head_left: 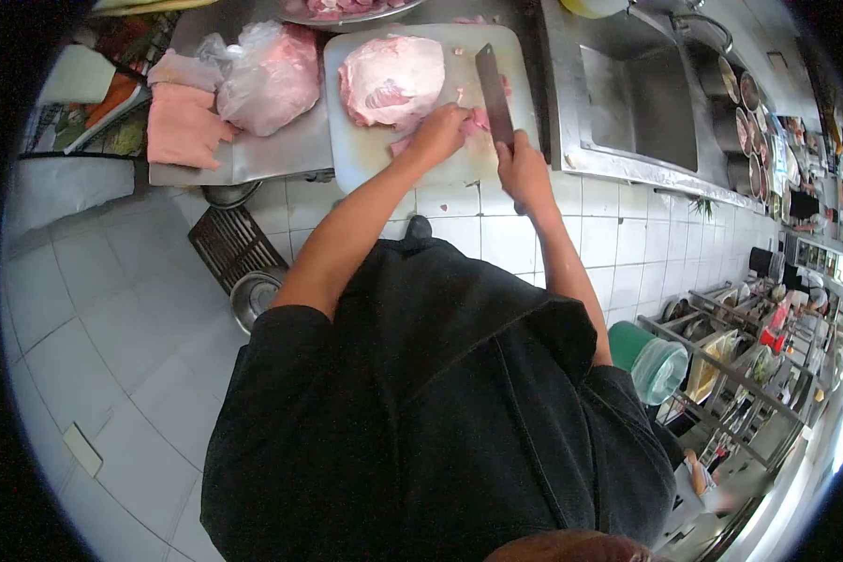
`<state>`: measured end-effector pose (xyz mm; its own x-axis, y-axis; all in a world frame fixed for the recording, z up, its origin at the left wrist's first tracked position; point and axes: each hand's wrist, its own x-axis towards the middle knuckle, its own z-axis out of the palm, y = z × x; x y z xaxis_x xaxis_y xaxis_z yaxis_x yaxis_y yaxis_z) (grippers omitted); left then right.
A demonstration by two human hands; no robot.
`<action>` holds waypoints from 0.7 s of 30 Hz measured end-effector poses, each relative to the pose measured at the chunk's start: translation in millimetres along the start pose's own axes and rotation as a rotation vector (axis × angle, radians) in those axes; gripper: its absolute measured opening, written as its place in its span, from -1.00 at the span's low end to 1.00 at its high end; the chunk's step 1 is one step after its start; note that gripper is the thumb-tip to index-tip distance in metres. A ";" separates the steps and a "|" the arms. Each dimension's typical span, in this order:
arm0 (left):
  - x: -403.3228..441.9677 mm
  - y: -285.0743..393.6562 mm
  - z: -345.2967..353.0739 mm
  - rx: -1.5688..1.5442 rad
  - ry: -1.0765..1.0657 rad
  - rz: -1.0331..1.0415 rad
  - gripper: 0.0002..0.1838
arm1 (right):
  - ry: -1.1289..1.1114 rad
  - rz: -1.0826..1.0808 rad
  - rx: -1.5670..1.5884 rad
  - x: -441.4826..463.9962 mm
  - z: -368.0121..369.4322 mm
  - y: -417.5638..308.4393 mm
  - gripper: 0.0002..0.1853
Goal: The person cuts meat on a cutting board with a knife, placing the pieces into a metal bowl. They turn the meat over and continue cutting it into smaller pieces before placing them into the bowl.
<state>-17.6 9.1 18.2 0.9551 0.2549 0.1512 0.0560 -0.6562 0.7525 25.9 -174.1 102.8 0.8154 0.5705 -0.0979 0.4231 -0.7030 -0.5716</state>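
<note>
My right hand (523, 171) is wrapped round the handle of a cleaver (493, 94), whose broad dark blade points away from me over the right part of a white cutting board (363, 173). Just left of the blade, my left hand (443, 133) has its fingers closed on a small piece of pink meat (479, 119). A large pale chunk of meat (393, 79) lies on the board beyond my left hand. Small scraps lie about the blade, and part of the meat under my left hand is hidden.
Left of the board are a plastic bag of meat (273, 80) and flat pink slabs (183, 122). A bowl of cut meat (351, 9) stands behind. To the right is a steel sink (637, 103). A metal bowl (255, 298) and a green bucket (630, 345) are lower down.
</note>
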 end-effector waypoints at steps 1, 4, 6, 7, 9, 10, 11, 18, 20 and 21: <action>2.0 2.3 2.8 -0.024 -0.003 -0.005 -0.72 | -0.021 0.035 0.013 -14.2 -1.9 -1.1 -0.72; -4.4 4.2 -6.4 0.015 0.060 -0.037 -0.73 | -0.042 0.066 0.012 -56.8 -4.1 -3.0 -0.73; -6.7 1.2 -17.6 0.045 0.065 -0.050 -0.74 | -0.075 0.104 0.022 -80.1 -5.8 -5.6 -0.74; -8.3 -1.6 -19.7 0.060 0.070 -0.060 -0.74 | -0.094 0.124 0.017 -90.3 -6.6 -6.4 -0.75; -6.0 -7.6 -19.3 0.043 0.053 -0.001 -0.75 | -0.111 0.142 0.008 -101.0 -7.2 -7.6 -0.76; -4.2 -11.7 -17.3 0.035 0.047 0.028 -0.76 | -0.110 0.142 0.005 -104.2 -6.2 -7.6 -0.77; -2.4 -14.5 -14.0 0.049 0.034 0.030 -0.77 | -0.109 0.141 0.001 -105.0 -5.1 -7.3 -0.78; 1.7 -7.2 -4.3 0.136 -0.058 -0.038 -0.81 | -0.160 0.167 -0.120 -85.3 19.2 -10.6 -0.76; -1.7 -8.1 -1.7 0.167 -0.051 -0.006 -0.81 | -0.148 0.154 -0.118 -69.7 41.0 0.1 -0.73; -3.8 -15.3 6.8 0.197 -0.029 0.026 -0.81 | -0.143 0.141 -0.132 -57.2 47.7 3.3 -0.73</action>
<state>-20.1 13.3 1.7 0.9646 0.2176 0.1487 0.0843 -0.7891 0.6084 -38.2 -188.8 67.6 0.8100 0.5106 -0.2886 0.3648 -0.8238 -0.4338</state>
